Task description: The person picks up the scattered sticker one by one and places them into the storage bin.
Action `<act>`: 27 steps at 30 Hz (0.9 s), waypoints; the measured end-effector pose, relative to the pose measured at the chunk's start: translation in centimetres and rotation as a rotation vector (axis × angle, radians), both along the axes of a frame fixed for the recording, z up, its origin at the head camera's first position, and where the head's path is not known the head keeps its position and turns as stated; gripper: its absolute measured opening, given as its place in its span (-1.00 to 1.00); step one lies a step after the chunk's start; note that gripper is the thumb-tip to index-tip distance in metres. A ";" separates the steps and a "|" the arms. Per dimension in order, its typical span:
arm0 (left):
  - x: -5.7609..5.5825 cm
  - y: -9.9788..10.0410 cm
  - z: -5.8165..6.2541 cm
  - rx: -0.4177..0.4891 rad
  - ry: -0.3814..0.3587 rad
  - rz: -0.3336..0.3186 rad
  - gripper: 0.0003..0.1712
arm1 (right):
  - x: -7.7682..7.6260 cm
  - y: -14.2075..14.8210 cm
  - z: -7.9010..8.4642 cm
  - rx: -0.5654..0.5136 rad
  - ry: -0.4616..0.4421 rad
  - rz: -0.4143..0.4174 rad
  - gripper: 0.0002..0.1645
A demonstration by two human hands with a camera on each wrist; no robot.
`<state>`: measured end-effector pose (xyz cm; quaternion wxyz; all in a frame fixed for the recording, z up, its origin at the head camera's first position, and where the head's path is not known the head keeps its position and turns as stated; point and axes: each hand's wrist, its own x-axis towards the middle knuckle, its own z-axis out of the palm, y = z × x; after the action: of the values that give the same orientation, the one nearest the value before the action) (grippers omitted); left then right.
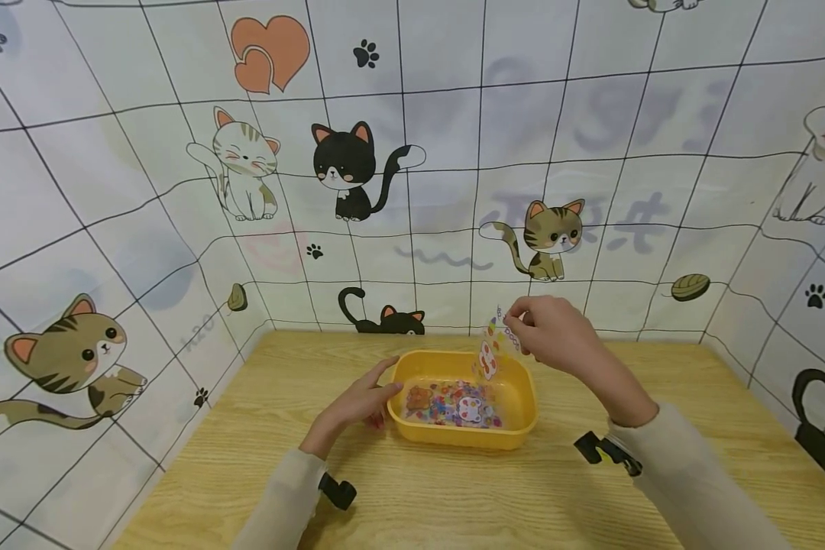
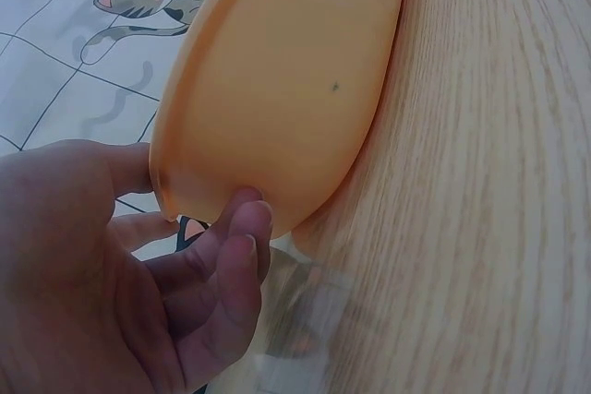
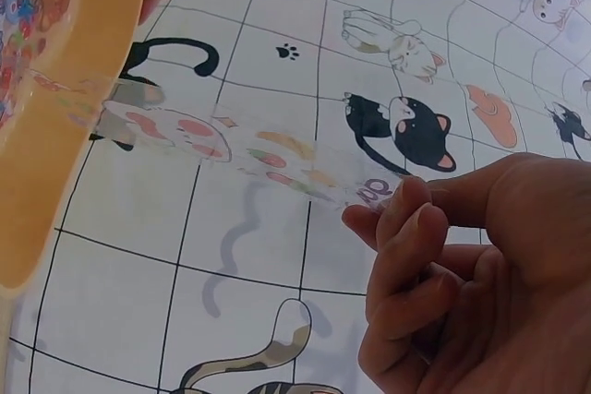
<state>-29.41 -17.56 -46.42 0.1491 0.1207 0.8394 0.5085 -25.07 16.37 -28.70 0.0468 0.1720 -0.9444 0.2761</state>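
Note:
A yellow plastic basin (image 1: pixel 454 437) sits on the table. My left hand (image 1: pixel 363 397) holds its left end, thumb over the rim and curled fingers against the outer wall (image 2: pixel 295 80). Above the basin's back right part, my right hand (image 1: pixel 550 332) pinches the top of a clear plastic bag (image 1: pixel 488 357). The bag hangs down, printed with cartoon pictures and purple letters; in the right wrist view its strip (image 3: pixel 268 159) stretches from the fingertips toward the basin. Many small colourful pieces (image 1: pixel 443 401) lie in the basin, beside a brown bear shape (image 1: pixel 419 397) and a white red-spotted shape (image 1: pixel 469 409).
The light wood table (image 1: pixel 412 500) runs back to a white grid-patterned cloth wall (image 1: pixel 440 206) with printed cats, which also encloses both sides. Black camera mounts sit at the left wrist (image 1: pixel 338 491) and right wrist (image 1: pixel 608 452).

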 end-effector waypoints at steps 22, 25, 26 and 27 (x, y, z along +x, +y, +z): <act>0.1 0.2 0.1 -0.009 -0.015 0.006 -0.20 | -2.6 -5.1 -1.3 -0.005 -0.122 0.090 -0.70; 0.0 0.2 0.1 -0.009 -0.010 0.006 -0.20 | -2.7 -6.0 -1.3 0.008 -0.123 0.109 -0.69; 0.0 0.3 0.1 -0.007 -0.008 0.004 -0.20 | -2.7 -6.3 -1.3 0.011 -0.126 0.117 -0.69; 0.0 0.3 0.1 -0.005 -0.009 0.005 -0.20 | -2.8 -6.6 -1.3 0.014 -0.129 0.126 -0.69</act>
<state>-29.43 -17.29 -46.30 0.1519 0.1160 0.8404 0.5071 -27.83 9.77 -30.00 -0.0328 0.2134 -0.9347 0.2823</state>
